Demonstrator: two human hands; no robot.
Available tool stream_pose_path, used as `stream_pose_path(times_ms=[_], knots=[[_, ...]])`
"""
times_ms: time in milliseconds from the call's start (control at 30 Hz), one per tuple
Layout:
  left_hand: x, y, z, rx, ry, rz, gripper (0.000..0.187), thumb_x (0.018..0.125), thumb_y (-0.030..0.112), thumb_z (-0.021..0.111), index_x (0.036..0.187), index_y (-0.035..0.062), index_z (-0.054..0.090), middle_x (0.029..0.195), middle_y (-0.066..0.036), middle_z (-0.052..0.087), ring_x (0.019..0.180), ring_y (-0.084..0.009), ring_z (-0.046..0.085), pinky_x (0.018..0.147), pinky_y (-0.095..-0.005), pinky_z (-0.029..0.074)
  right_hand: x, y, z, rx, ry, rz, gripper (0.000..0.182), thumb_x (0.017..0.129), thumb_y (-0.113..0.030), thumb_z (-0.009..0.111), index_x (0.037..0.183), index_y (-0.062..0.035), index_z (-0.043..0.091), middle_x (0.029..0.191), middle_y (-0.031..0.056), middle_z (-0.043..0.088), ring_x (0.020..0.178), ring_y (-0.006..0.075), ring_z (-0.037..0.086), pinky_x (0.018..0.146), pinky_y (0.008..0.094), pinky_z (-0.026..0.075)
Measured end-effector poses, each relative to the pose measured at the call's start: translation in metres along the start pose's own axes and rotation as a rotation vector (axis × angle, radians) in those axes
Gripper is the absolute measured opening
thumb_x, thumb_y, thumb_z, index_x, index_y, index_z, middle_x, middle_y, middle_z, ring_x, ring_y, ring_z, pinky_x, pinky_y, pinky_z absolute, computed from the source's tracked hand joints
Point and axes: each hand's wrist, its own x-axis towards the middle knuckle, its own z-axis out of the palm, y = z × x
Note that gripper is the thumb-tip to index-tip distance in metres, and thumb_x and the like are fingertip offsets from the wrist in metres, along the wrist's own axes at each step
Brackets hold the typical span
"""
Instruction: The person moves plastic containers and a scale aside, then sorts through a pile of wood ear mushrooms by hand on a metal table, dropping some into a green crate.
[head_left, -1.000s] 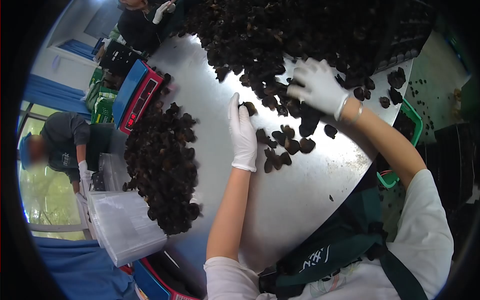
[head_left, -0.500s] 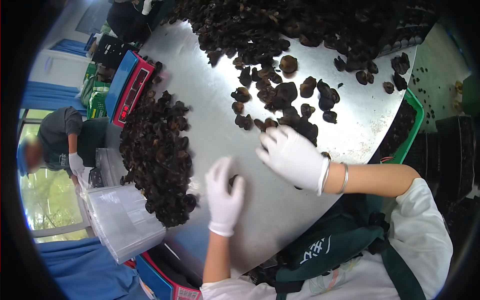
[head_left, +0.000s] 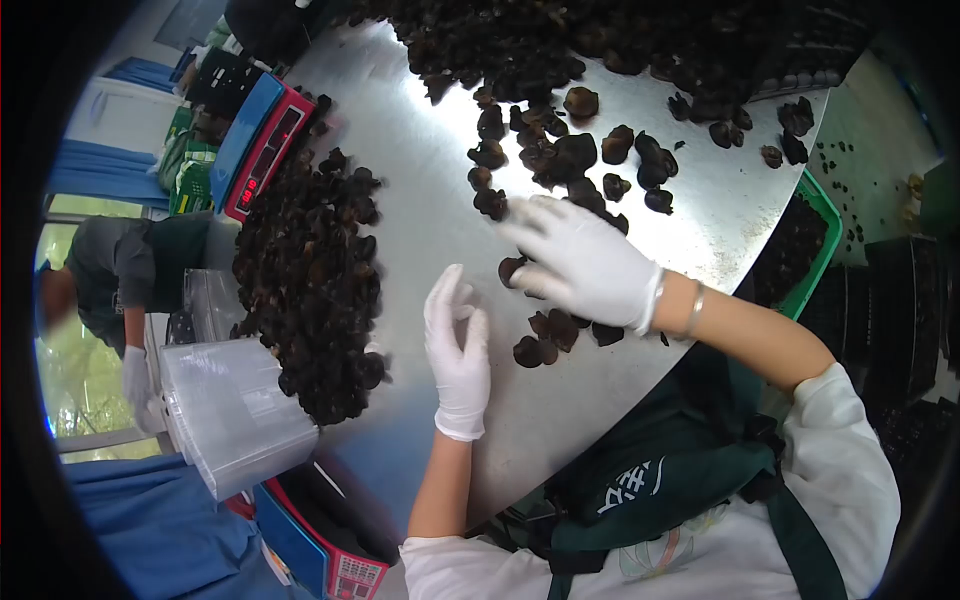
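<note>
My left hand (head_left: 460, 355), in a white glove, is raised over the bare metal table (head_left: 430, 180), fingers curved and thumb apart, with nothing showing between them. To its right my gloved right hand (head_left: 585, 262) stretches palm down over scattered wood ear mushrooms, dark and wrinkled. Its fingers are spread. One mushroom (head_left: 510, 270) lies in the gap between its thumb and forefinger. Just below that hand sits a small cluster of mushrooms (head_left: 555, 332). A long heap of mushrooms (head_left: 310, 280) lies left of my left hand.
A large mushroom pile (head_left: 480, 45) covers the far side. At left stand a red-and-blue scale (head_left: 262, 150) and clear plastic bags (head_left: 235, 410); a second scale (head_left: 325, 550) is lower down. A green crate (head_left: 825, 230) is at right. A co-worker (head_left: 115, 270) stands at left.
My right hand has swept slightly up and left, and a cluster of mushrooms now shows below it. The dark piece at my left hand is gone from view. The co-worker's arm has lowered.
</note>
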Motion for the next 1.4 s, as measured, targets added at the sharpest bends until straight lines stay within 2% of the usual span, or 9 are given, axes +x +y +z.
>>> stream_pose_path(times_ms=[167, 333, 633, 767, 1000, 1133, 1233, 1300, 1400], knots=[[-0.005, 0.007, -0.013, 0.089, 0.101, 0.109, 0.054, 0.089, -0.002, 0.055, 0.142, 0.0043, 0.049, 0.142, -0.013, 0.05, 0.116, -0.0234, 0.057, 0.099, -0.0363, 0.047, -0.016, -0.043, 0.019, -0.179, -0.214, 0.027, 0.07, 0.085, -0.063, 0.062, 0.12, -0.0025, 0.06, 0.127, 0.0214, 0.055, 0.123, 0.0432, 0.049, 0.103, 0.0524, 0.041], [-0.015, -0.003, -0.014, 0.071, 0.108, 0.033, 0.054, 0.089, -0.002, 0.055, 0.142, 0.0043, 0.05, 0.142, -0.013, 0.05, 0.115, -0.0239, 0.057, 0.098, -0.0367, 0.047, -0.043, -0.06, 0.03, -0.287, -0.207, -0.016, 0.032, 0.081, -0.04, 0.073, 0.093, -0.0132, 0.059, 0.099, 0.0067, 0.057, 0.1, 0.0253, 0.059, 0.09, 0.0408, 0.048], [-0.018, 0.001, -0.018, 0.114, 0.071, 0.079, 0.053, 0.087, -0.004, 0.051, 0.14, 0.0037, 0.053, 0.14, -0.01, 0.052, 0.116, -0.0218, 0.056, 0.103, -0.0361, 0.043, -0.119, 0.028, -0.101, -0.555, 0.03, 0.266, 0.021, 0.081, -0.028, 0.069, 0.094, -0.0126, 0.064, 0.107, 0.01, 0.061, 0.091, 0.031, 0.06, 0.08, 0.0437, 0.048], [-0.009, 0.005, -0.012, 0.144, 0.009, 0.126, 0.051, 0.087, -0.004, 0.054, 0.137, 0.0032, 0.054, 0.14, -0.012, 0.052, 0.117, -0.0232, 0.056, 0.104, -0.037, 0.043, -0.169, 0.109, -0.171, -0.962, 0.318, 0.453, 0.031, 0.081, -0.016, 0.07, 0.111, -0.008, 0.066, 0.124, 0.0171, 0.059, 0.113, 0.0378, 0.056, 0.1, 0.0478, 0.042], [0.038, 0.041, 0.067, 0.351, -0.129, 0.479, 0.041, 0.086, 0.011, 0.069, 0.126, 0.0056, 0.063, 0.125, -0.011, 0.06, 0.113, -0.0292, 0.055, 0.099, -0.0415, 0.042, -0.074, 0.068, -0.114, -0.496, 0.312, 0.302, 0.042, 0.084, -0.024, 0.07, 0.121, -0.0065, 0.062, 0.133, 0.0141, 0.056, 0.126, 0.0368, 0.048, 0.107, 0.0466, 0.038], [0.055, 0.044, 0.099, 0.519, -0.175, 0.493, 0.03, 0.082, 0.017, 0.075, 0.11, 0.0099, 0.069, 0.113, -0.006, 0.063, 0.105, -0.0283, 0.055, 0.091, -0.0399, 0.041, -0.032, 0.068, -0.068, -0.456, 0.247, 0.214, 0.027, 0.082, -0.026, 0.067, 0.103, -0.0102, 0.067, 0.107, 0.0069, 0.062, 0.107, 0.0311, 0.051, 0.093, 0.0443, 0.04], [0.049, 0.04, 0.074, 0.466, -0.095, 0.545, 0.021, 0.08, 0.016, 0.076, 0.099, 0.0108, 0.069, 0.11, -0.005, 0.064, 0.101, -0.0282, 0.056, 0.089, -0.0393, 0.041, -0.026, 0.03, -0.051, -0.201, -0.093, 0.095, 0.009, 0.081, -0.016, 0.064, 0.088, -0.0134, 0.068, 0.094, 0.0055, 0.064, 0.085, 0.0275, 0.059, 0.076, 0.0406, 0.048], [0.039, 0.027, 0.045, 0.428, -0.075, 0.432, 0.017, 0.08, 0.007, 0.073, 0.095, 0.0082, 0.068, 0.11, -0.008, 0.065, 0.104, -0.0289, 0.057, 0.092, -0.0404, 0.044, -0.027, 0.024, -0.051, 0.143, -0.009, -0.203, 0.009, 0.084, -0.012, 0.061, 0.089, -0.013, 0.068, 0.094, 0.0076, 0.066, 0.085, 0.0282, 0.061, 0.078, 0.0401, 0.049], [0.023, 0.005, 0.014, 0.345, -0.03, 0.182, 0.026, 0.082, -0.001, 0.065, 0.109, 0.0023, 0.064, 0.121, -0.014, 0.062, 0.113, -0.0303, 0.056, 0.098, -0.0394, 0.045, -0.003, 0.056, -0.068, 0.122, 0.08, -0.107, 0.015, 0.088, -0.015, 0.059, 0.099, -0.0092, 0.068, 0.107, 0.0113, 0.066, 0.095, 0.029, 0.061, 0.083, 0.0406, 0.049]])
